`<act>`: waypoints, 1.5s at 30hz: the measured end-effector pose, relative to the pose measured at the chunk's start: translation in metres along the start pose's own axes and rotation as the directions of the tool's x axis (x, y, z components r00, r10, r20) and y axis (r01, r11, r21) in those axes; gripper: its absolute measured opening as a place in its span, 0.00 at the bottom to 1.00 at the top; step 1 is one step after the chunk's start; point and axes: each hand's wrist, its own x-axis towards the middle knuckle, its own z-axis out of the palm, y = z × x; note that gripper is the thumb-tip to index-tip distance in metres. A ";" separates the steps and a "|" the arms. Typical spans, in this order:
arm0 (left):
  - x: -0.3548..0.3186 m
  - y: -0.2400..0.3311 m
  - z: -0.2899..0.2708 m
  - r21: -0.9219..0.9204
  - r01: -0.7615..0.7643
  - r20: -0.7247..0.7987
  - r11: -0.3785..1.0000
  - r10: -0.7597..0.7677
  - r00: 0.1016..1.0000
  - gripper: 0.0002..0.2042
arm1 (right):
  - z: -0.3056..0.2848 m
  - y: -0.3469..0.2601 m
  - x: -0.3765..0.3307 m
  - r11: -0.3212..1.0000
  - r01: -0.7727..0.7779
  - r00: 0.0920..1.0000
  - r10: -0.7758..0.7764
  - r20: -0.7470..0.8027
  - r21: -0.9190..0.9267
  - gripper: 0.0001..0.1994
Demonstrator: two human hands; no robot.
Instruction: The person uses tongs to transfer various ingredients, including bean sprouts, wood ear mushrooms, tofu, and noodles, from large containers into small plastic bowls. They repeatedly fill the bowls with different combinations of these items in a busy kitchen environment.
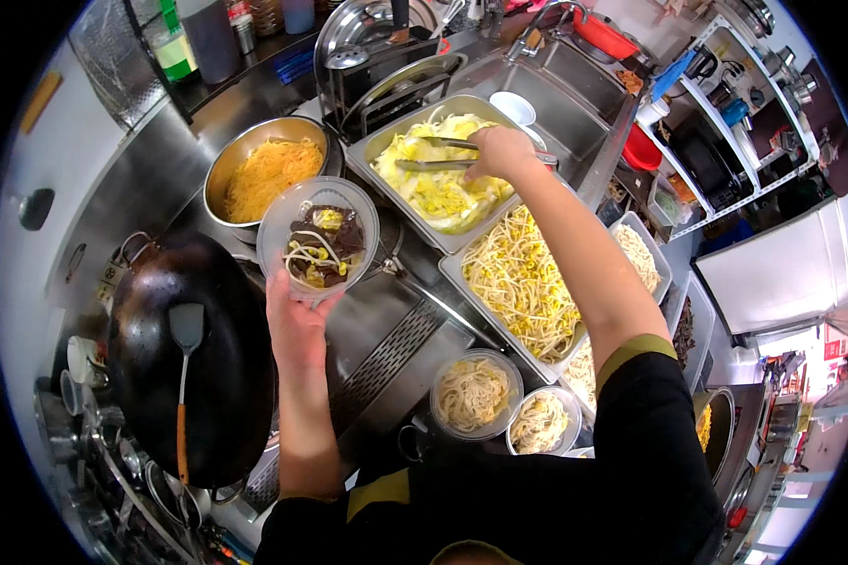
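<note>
My left hand [300,315] is closed around the near rim of a round clear plastic container [278,231]. Dark brown pieces and a few bean sprouts [316,256] lie in it. Over a metal tray [372,141] of shredded cabbage [443,202], my right hand [501,155] grips metal tongs [433,165]. The tongs' tips point left, just over the cabbage; nothing plainly sits between them. Closer to me stands another tray full of bean sprouts [518,278], partly behind my right forearm.
A big black wok [141,348] with a spatula [187,339] is at the left. A metal pot [219,188] holds orange shreds. Two tubs of noodles [477,394] stand near my body. The sink [556,99] and a lid rack [386,104] are at the back.
</note>
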 end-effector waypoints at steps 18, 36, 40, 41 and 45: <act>0.026 -0.039 0.074 -0.047 0.088 0.092 0.995 -0.083 0.992 0.24 | -0.126 0.050 -0.149 0.915 0.029 0.900 0.151 -0.410 0.401 0.24; -0.014 -0.069 0.111 0.098 0.284 0.279 0.954 -0.301 0.912 0.25 | -0.122 0.011 -0.257 0.992 0.012 0.999 -0.007 -0.039 0.127 0.24; -0.034 -0.076 0.115 0.131 0.280 0.377 0.951 -0.309 0.873 0.24 | -0.125 -0.007 -0.272 0.996 -0.091 0.994 0.089 -0.064 -0.018 0.24; -0.035 -0.076 0.115 0.144 0.272 0.370 0.952 -0.306 0.877 0.24 | -0.127 -0.002 -0.273 0.992 -0.111 0.991 0.106 -0.085 -0.062 0.24; -0.038 -0.068 0.114 0.172 0.268 0.368 0.948 -0.314 0.875 0.21 | -0.155 0.018 -0.299 0.995 -0.070 0.979 0.083 -0.188 0.075 0.23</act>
